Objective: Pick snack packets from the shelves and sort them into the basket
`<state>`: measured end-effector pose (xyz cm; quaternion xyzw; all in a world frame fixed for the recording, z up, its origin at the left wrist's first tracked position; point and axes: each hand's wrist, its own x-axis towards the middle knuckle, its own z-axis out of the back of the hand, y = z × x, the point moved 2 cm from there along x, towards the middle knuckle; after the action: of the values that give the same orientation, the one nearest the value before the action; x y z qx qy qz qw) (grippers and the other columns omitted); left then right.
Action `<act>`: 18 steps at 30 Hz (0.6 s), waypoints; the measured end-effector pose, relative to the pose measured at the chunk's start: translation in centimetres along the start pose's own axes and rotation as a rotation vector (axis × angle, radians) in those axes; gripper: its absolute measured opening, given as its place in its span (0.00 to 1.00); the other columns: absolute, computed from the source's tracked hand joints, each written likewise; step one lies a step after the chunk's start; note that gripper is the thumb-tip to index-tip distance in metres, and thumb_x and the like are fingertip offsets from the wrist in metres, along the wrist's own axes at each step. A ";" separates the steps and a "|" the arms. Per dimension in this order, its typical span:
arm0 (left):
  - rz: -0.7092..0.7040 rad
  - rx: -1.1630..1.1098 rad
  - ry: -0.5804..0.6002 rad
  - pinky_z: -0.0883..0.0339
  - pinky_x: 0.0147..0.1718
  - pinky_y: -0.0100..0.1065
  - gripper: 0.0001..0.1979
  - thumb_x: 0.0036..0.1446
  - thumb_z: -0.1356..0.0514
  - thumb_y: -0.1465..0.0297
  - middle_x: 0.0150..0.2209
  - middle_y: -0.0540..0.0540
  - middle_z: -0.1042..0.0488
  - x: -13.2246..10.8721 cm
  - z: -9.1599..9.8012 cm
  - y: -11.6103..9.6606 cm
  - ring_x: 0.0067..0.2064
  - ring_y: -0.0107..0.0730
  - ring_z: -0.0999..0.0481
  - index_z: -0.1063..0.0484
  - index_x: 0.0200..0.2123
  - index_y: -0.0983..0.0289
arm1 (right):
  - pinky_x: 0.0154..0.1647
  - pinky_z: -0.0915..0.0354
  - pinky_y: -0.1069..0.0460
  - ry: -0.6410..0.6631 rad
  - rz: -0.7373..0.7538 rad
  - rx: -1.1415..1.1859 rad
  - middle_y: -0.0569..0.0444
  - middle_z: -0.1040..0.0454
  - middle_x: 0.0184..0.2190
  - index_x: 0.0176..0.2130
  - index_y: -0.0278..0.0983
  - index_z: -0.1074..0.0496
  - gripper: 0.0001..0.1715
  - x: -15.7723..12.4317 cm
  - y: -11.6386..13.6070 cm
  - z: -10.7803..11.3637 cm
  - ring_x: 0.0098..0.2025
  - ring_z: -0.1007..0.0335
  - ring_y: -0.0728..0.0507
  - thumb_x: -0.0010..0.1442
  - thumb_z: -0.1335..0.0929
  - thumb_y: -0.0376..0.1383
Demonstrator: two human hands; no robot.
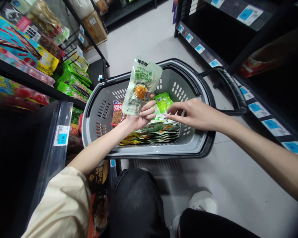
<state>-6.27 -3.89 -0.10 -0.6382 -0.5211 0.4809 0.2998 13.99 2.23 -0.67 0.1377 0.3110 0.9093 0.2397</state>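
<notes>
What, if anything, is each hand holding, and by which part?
Left hand: a pale green pouch, by its lower right edge as pictured. Right hand: over a green-and-white packet; whether it grips cannot be told.

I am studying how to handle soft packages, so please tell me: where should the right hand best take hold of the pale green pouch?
Probably at the upper right edge of the pale green pouch, the right hand coming from the right with a flat pinch. The pouch looks flat and its upper end stands free, while the left hand holds it by the lower right part.
</notes>
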 end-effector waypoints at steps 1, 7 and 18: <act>0.007 0.024 -0.009 0.53 0.18 0.31 0.17 0.74 0.49 0.57 0.21 0.44 0.54 -0.1 -0.1 0.0 0.17 0.21 0.60 0.31 0.36 0.59 | 0.31 0.37 0.49 0.006 0.003 -0.014 0.52 0.17 0.32 0.43 0.40 0.20 0.21 0.0 0.0 0.0 0.29 0.24 0.44 0.69 0.34 0.51; -0.031 0.163 0.054 0.57 0.19 0.33 0.20 0.73 0.51 0.50 0.22 0.44 0.58 -0.2 -0.6 -0.4 0.19 0.22 0.64 0.33 0.36 0.58 | 0.33 0.37 0.48 0.044 0.012 -0.031 0.52 0.17 0.33 0.45 0.41 0.21 0.21 0.0 -0.4 -0.3 0.31 0.23 0.43 0.71 0.36 0.51; -0.409 0.596 -0.097 0.39 0.25 0.27 0.10 0.66 0.37 0.62 0.30 0.48 0.32 2.3 1.9 2.9 0.29 0.23 0.34 0.32 0.38 0.61 | 0.33 0.35 0.49 -0.093 -0.051 0.034 0.51 0.17 0.35 0.41 0.39 0.27 0.09 0.0 -0.8 0.1 0.32 0.23 0.40 0.63 0.32 0.41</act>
<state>-7.01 -2.77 -4.01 -0.3817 -0.4886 0.5713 0.5377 14.29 2.78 -1.11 0.1760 0.3185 0.8900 0.2746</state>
